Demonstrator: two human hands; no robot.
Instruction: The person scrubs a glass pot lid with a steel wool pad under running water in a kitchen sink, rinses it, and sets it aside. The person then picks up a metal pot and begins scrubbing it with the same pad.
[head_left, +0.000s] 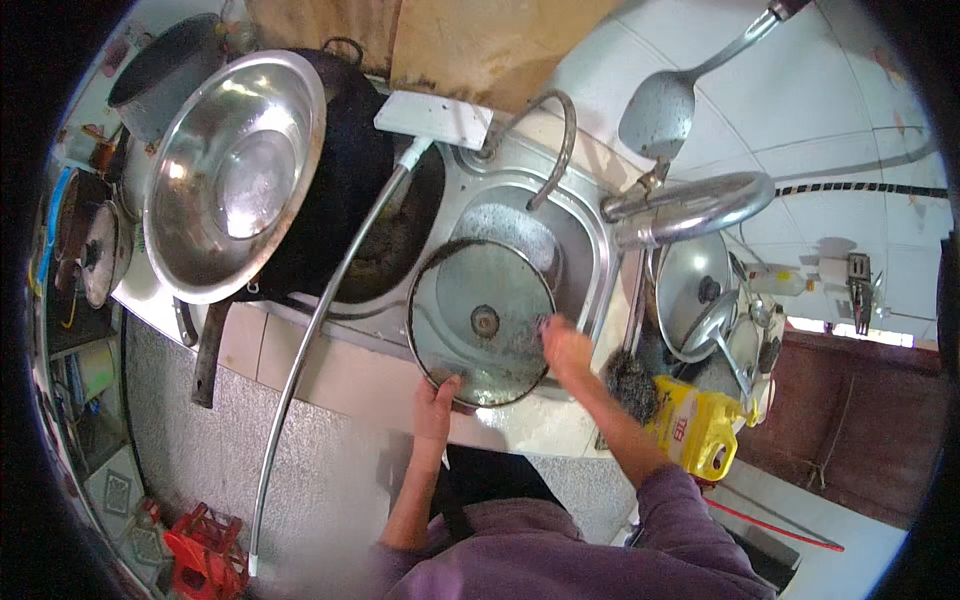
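The left hand grips the near-left rim of a round glass lid, its thumb lying over the edge and its other fingers mostly hidden beneath. Up and to the right of those fingers, the right hand is at the lid's right side, fingers bent inward, with something small and dull purple showing at their tips — I cannot tell what it is, nor how tightly the fingers are closed. The lid lies between the two hands, tilted over the near part of a metal sink, with a dark round fitting at its centre, left of the right fingertips. Beyond the fingers of both hands, a bent grey hose dips into the sink, and a thick curved faucet reaches out above and to the right. Just right of the right hand's fingers, behind the wrist, sits a dark wiry bundle, and beside that stands a yellow jug. Farther right and beyond them, another glass lid leans among kitchenware. To the left of the left fingers, a metal pole runs up to a flat white head; well past it on that side are a wide shiny basin and a black wok. A broad spatula hangs far beyond the right fingers.
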